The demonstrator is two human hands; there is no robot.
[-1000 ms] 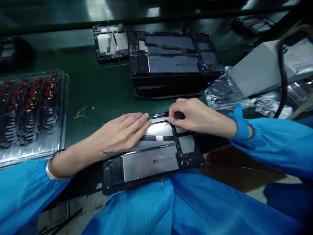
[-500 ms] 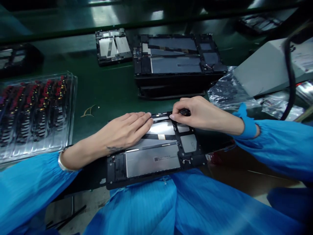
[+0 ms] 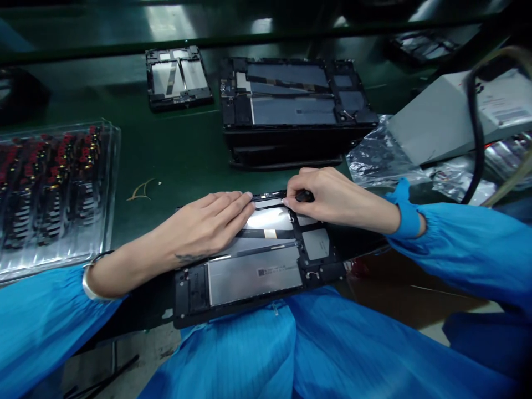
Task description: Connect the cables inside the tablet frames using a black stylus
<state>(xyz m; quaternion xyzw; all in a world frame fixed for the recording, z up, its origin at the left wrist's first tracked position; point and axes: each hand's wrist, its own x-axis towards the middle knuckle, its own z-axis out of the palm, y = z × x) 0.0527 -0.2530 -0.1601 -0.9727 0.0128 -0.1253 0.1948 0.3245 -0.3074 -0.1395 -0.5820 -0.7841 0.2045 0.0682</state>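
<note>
An opened tablet [image 3: 257, 285] with bare silver battery cells lies at the table's near edge, its long side toward me. My left hand [image 3: 210, 224] rests flat across its upper left part, fingers stretched out and fingertips at the far edge. At the upper right edge, my right hand [image 3: 332, 194] is closed around a small tool with a black rounded end [image 3: 305, 195]. The tool's tip is hidden by the fingers, so its kind cannot be made out. Thumb and fingertips of that hand touch the tablet's frame near a narrow strip of parts.
Behind stands a stack of opened tablets [image 3: 297, 119], with a smaller opened device [image 3: 178, 77] left of it. A clear tray [image 3: 114, 166] of red-topped parts lies left. Thin yellowish strips [image 3: 140, 191] lie nearby. Right are plastic bags [image 3: 378, 158], a white box [image 3: 440, 116] and a black cable [image 3: 477, 133].
The whole view has shifted slightly, so everything sits a little further left. Both hands keep nearly the same place and pose on the tablet.
</note>
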